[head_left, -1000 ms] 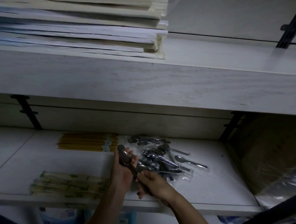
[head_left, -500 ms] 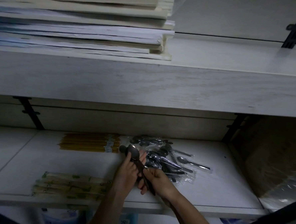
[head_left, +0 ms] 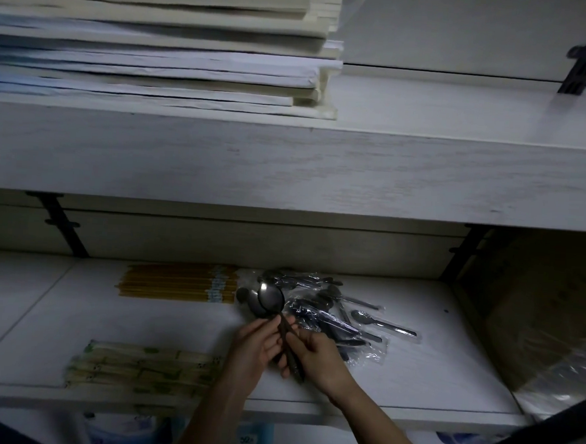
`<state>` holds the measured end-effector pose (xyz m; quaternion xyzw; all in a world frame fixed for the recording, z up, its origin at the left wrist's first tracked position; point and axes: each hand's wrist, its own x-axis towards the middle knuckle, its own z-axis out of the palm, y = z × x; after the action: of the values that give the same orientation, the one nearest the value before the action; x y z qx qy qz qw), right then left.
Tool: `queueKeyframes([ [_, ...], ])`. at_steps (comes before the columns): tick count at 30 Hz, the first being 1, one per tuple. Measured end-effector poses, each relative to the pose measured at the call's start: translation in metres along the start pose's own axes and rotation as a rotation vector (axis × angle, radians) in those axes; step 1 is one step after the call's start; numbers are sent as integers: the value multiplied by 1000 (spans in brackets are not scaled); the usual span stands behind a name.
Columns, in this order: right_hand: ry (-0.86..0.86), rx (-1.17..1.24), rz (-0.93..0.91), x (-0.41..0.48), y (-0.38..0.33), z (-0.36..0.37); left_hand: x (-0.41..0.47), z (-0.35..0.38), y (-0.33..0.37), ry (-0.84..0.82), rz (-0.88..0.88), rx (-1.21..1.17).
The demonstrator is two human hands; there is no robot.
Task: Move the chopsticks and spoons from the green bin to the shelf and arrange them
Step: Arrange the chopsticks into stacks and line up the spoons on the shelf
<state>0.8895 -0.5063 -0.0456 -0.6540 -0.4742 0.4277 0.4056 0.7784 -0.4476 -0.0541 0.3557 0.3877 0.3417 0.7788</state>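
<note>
Large spoons (head_left: 269,301) bunched in my grip over the lower shelf (head_left: 72,328): left hand (head_left: 254,348) and right hand (head_left: 314,357) both clamped on handles. Wrapped spoons (head_left: 333,322) just right, yellow chopsticks (head_left: 178,281) left.

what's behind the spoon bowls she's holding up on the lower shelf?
Behind the held spoons lie wrapped spoons in a loose pile, with yellow chopsticks beside them. Both hands grip the handles. What lies directly under the bowls is hidden.
</note>
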Motion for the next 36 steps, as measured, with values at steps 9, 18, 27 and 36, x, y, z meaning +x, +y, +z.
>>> queueKeyframes([
  [9, 207, -412, -91, -5, 2, -2, 3, 7, -4, 105, 6, -100],
  [18, 390, -420, -122, -10, 3, -10, 4, 6, -5, 165, 47, -160],
  [27, 266, -638, -3, -21, -2, -4, 4, 11, -9, 181, 76, -160],
  [36, 168, -188, 14, -20, -1, -21, 2, 18, -3, 121, -33, -190],
])
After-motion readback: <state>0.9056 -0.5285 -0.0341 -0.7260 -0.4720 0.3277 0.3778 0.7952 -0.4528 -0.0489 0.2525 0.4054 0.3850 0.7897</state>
